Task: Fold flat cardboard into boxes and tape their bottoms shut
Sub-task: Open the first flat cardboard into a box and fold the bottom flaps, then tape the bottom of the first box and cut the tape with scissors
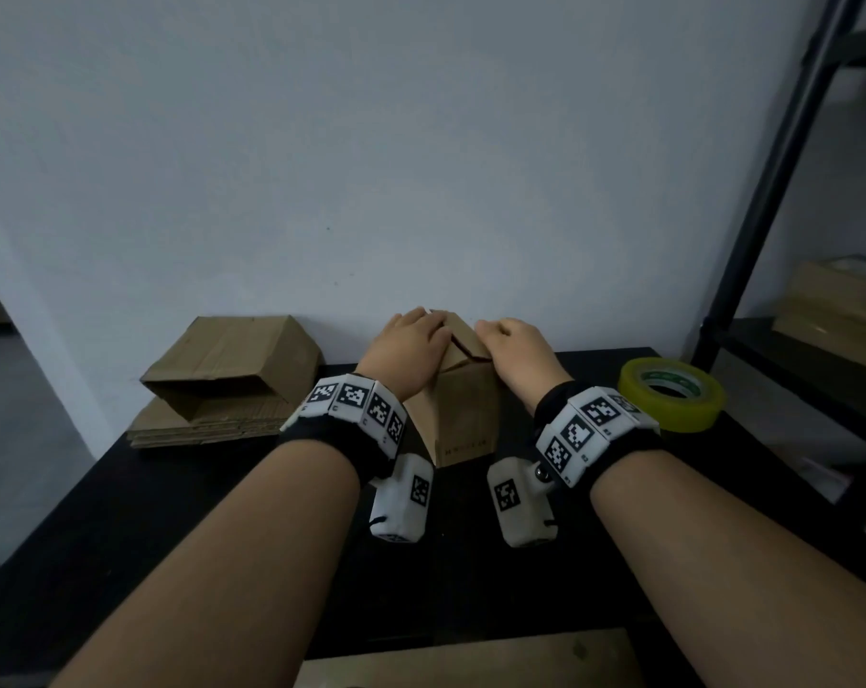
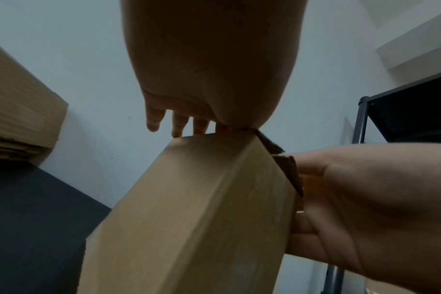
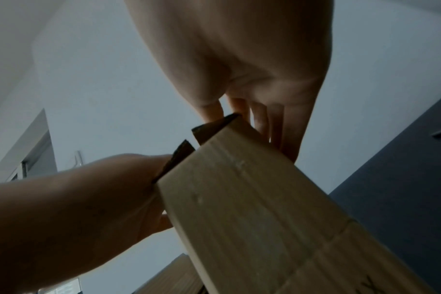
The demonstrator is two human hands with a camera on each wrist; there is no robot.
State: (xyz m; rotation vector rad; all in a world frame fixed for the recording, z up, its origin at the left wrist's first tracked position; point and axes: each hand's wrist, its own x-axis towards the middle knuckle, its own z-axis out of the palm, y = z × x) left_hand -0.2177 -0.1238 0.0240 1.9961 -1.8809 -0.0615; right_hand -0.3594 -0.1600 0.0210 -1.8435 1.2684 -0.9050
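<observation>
A brown cardboard box [image 1: 466,409] stands upright in the middle of the black table [image 1: 222,513]. Its top flaps [image 1: 458,340] lean together like a roof and have a gap between them. My left hand [image 1: 411,340] lies flat on the left flap with straight fingers [image 2: 179,125]. My right hand [image 1: 513,347] presses on the right flap, its fingers [image 3: 264,119] running along the cardboard. From the wrist views the box [image 2: 202,218] [image 3: 264,218] fills the lower frame, and the flap edges [image 2: 269,145] stick up between the hands. A yellow tape roll [image 1: 672,392] lies on the table to the right.
At the left lies a stack of flat cardboard [image 1: 197,429] with a half-opened box [image 1: 237,360] on top. A white wall [image 1: 421,166] rises right behind the table. A dark metal shelf [image 1: 768,216] holding cartons stands at the right. More cardboard [image 1: 470,657] lies at the near edge.
</observation>
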